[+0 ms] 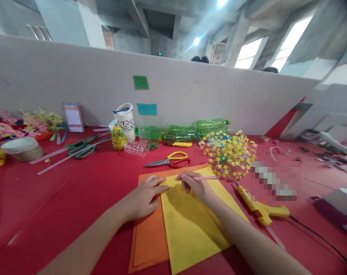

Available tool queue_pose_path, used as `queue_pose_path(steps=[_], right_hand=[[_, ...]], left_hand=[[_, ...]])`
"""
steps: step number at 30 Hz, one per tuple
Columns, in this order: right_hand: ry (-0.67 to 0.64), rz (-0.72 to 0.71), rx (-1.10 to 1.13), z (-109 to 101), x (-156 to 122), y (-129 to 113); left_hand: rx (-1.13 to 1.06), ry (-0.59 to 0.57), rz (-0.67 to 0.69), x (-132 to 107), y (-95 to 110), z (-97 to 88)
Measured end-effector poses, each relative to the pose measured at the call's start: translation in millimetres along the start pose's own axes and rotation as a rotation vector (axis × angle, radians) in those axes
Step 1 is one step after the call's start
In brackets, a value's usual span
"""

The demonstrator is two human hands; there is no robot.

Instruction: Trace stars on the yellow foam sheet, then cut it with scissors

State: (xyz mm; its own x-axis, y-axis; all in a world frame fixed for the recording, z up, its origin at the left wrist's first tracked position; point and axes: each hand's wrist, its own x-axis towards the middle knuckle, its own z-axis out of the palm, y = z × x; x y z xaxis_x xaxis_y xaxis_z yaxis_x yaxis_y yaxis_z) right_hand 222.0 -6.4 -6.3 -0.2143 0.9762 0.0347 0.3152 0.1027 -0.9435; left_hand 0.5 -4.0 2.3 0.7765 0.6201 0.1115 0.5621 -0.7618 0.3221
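Note:
A yellow sheet of paper (190, 225) lies on top of orange sheets (149, 240) on the red table. My left hand (145, 196) rests flat on the sheets' left side, fingers stretched out and pressing on the yellow sheet's edge. My right hand (195, 186) is closed around a pink pencil (206, 178), its tip end down on the yellow sheet's far edge.
Yellow-handled scissors (170, 160) lie just beyond the paper. A yellow star ornament (229, 154) stands to the right, a yellow glue gun (261, 208) with a black cord nearer. Green bottles (190, 131), a paper cup (126, 122), green scissors (81, 149) and a bowl (23, 148) sit farther back.

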Motion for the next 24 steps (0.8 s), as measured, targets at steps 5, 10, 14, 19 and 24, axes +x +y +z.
queue_pose_path(steps=[5, 10, 14, 19, 24], right_hand=[[-0.009, -0.002, 0.186, 9.3, 3.8, 7.8], [0.083, 0.027, 0.114, 11.7, 5.5, 7.7], [0.08, 0.006, 0.059, 13.0, 5.4, 9.7], [0.041, -0.002, 0.074, 13.4, 5.0, 10.3], [0.028, 0.011, 0.08, 12.6, 3.9, 9.3]], left_hand=[[-0.016, -0.006, -0.011, -0.7, -2.5, 2.4], [-0.04, -0.013, 0.018, -0.9, -2.9, 1.4], [-0.038, -0.007, 0.017, -0.7, -1.2, 0.2], [-0.047, -0.022, 0.026, -0.5, -1.8, -0.4], [-0.04, -0.036, 0.027, -0.1, -4.0, -0.1]])
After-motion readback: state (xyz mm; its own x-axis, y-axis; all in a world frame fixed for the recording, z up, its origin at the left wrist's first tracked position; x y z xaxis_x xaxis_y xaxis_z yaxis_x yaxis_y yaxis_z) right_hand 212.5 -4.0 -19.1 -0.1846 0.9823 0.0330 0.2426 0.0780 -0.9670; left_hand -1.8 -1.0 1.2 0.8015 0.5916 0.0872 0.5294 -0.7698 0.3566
